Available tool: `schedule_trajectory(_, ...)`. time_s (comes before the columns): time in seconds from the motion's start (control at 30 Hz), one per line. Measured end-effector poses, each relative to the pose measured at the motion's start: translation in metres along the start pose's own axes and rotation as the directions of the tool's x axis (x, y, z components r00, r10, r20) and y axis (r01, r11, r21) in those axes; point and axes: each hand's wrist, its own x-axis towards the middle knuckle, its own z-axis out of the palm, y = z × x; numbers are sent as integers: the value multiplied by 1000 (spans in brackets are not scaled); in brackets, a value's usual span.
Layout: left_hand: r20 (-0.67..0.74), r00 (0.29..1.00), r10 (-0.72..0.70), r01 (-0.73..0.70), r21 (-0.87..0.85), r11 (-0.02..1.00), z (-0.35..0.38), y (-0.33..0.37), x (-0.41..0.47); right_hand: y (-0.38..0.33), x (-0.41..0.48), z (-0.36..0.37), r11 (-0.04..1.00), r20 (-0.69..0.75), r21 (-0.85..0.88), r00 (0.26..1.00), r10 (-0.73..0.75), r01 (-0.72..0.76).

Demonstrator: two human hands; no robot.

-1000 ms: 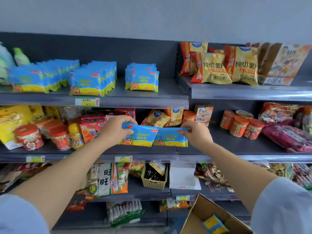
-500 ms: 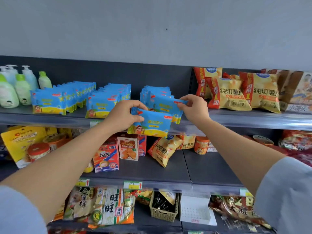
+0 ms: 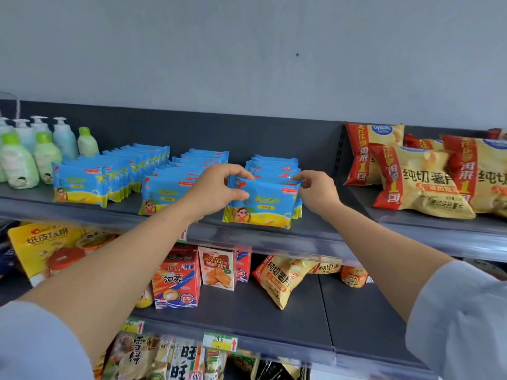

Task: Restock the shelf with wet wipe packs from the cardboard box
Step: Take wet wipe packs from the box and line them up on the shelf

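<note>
Blue and yellow wet wipe packs stand upright in three rows on the grey top shelf (image 3: 274,238). The front pack of the right row (image 3: 267,205) stands on the shelf, with at least one more pack close behind it. My left hand (image 3: 216,189) grips its upper left corner, thumb in front. My right hand (image 3: 315,190) pinches its upper right corner. The middle row (image 3: 167,194) and the left row (image 3: 82,183) stand to the left. The cardboard box is out of view.
Green and blue lotion bottles (image 3: 33,154) crowd the top shelf's far left. Yellow and red chip bags (image 3: 411,176) lie on the right section. Snack boxes (image 3: 177,281) and a chip bag (image 3: 282,278) sit on the shelf below.
Both hands carried the packs up from the second shelf's height to the top shelf and set them upright at the front of the right row. The view tilted upward; the box left the frame.
</note>
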Motion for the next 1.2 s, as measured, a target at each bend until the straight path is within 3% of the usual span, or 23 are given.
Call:
schedule_trajectory(0.13,-13,1000,-22,21,-40,999,1,-12,20,5,11,5,999,19,-24,1000,-24,25)
schedule_trajectory(0.43,-7,1000,-19,20,65,998,19,-33,44,14,12,3,1000,92,6,996,2,-3)
schedule_trajectory(0.6,-16,999,42,-35,326,945,28,-34,42,15,10,7,1000,31,3,999,11,-11)
schedule_trajectory(0.83,1,993,117,-101,505,857,38,-36,42,15,12,10,999,-24,-31,1000,9,-10)
schedule_trajectory(1.2,39,985,166,-153,626,764,42,-41,41,18,5,10,999,-34,-53,999,13,-14)
